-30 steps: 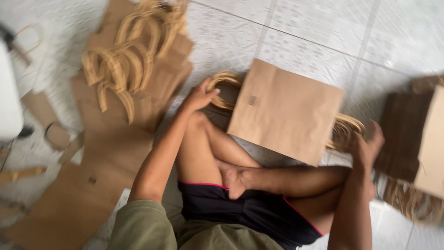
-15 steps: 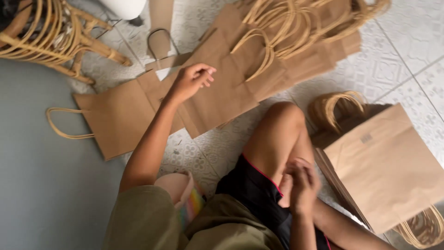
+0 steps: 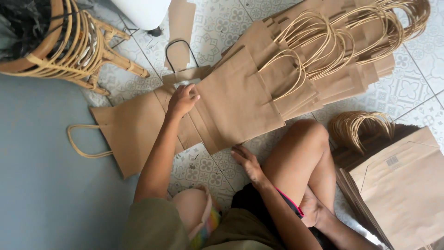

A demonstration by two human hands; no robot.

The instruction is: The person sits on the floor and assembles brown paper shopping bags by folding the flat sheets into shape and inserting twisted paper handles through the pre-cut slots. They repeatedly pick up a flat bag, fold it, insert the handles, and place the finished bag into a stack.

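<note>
On tiled floor, left hand (image 3: pixel 181 100) pinches 1 flat paper bag (image 3: pixel 233 104) in a fanned row, right hand (image 3: pixel 246 162) rests open, holding nothing, beside it.

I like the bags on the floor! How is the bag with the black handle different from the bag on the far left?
The black-handled bag has a thin dark loop, while the far-left bag has a tan twisted handle. The black-handled bag is mostly hidden under other bags; the far-left bag shows most of its face. The left hand rests next to the black-handled bag, whereas the forearm crosses the far-left bag's edge. Both are flat brown paper bags on the tiled floor.
</note>
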